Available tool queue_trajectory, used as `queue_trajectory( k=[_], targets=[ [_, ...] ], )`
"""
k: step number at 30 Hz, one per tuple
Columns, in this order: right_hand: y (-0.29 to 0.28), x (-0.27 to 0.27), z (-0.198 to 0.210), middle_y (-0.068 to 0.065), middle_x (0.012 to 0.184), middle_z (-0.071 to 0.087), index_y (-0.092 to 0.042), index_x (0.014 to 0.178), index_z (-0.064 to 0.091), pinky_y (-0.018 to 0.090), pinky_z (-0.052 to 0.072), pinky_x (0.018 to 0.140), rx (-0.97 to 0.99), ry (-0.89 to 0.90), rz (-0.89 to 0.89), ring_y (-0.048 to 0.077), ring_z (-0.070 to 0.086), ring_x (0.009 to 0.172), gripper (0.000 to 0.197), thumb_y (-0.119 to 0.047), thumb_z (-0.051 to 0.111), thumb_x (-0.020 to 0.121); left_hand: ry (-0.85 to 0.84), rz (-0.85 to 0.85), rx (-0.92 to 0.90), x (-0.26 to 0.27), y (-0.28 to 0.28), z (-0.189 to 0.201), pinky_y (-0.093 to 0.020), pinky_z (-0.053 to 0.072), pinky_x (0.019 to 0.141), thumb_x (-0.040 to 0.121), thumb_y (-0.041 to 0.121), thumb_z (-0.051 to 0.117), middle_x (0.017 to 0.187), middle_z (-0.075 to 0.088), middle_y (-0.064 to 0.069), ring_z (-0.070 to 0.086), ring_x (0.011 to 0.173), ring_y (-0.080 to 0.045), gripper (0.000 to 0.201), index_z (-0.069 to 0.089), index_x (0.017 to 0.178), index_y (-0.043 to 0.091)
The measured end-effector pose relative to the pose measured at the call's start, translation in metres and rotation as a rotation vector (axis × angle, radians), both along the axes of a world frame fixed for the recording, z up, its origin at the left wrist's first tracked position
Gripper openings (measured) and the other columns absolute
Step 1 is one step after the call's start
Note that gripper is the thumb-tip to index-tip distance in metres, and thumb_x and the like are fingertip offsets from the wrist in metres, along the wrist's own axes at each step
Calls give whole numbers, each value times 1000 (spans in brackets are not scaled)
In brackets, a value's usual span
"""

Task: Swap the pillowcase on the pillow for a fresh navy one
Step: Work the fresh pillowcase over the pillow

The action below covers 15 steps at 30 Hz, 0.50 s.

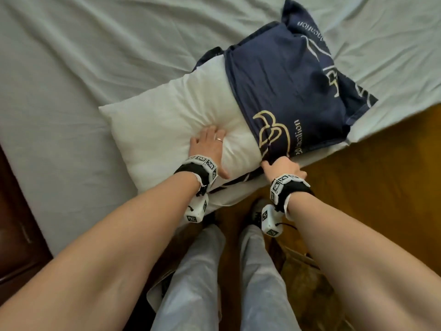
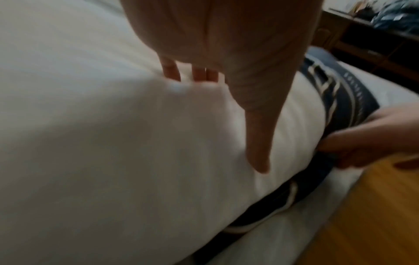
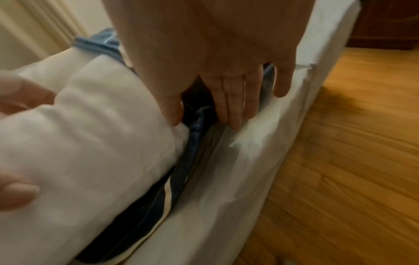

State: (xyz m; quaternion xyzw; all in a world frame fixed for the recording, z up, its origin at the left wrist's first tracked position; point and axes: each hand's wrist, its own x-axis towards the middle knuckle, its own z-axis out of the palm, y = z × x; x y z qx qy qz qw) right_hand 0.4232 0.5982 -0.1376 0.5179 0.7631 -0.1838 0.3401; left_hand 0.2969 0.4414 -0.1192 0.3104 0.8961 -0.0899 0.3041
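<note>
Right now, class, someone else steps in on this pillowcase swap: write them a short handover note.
Left hand: flat, pressing the bare white stuffed pillow into the pale sheeted bed.
Right hand: pinching the hem of the navy cotton pillowcase with gold lettering at the pillow's near edge.
Done: case covers roughly the pillow's far half.
Left: draw it over the bare half, straighten.

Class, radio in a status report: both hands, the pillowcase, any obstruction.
Left hand flat, pressing pillow. Right hand pinching navy pillowcase hem at bed edge. Case covers roughly half. No obstruction seen.

Matt white cloth pillow [image 1: 167,120], navy woven pillowcase [image 1: 281,87], glossy wood floor [image 1: 381,187]
</note>
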Motion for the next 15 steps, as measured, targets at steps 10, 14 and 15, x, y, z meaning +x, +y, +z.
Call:
queue_trajectory(
  k=[10,14,15],
  targets=[
    [2,6,-12,15,116,64,-12,108,64,43,46,91,-50,151,194,35,58,110,26,-22,43,97,13,5,-42,-7,7,-10,-38,49,81,97,40,41,110,67,-16,62,100,-37,39,65,109,13],
    [-7,-2,-5,15,115,59,-14,112,66,42,48,89,-207,267,522,38,58,107,26,-28,50,96,-103,115,132,-6,50,3,-39,44,91,98,25,41,122,60,-22,56,112,-40,36,61,118,3],
    [-12,-4,-3,16,114,60,-14,112,66,42,48,87,-236,290,564,39,59,106,26,-29,51,96,-119,105,158,-3,59,9,-38,43,90,97,19,42,121,60,-24,56,112,-40,34,61,117,-1]
  ],
)
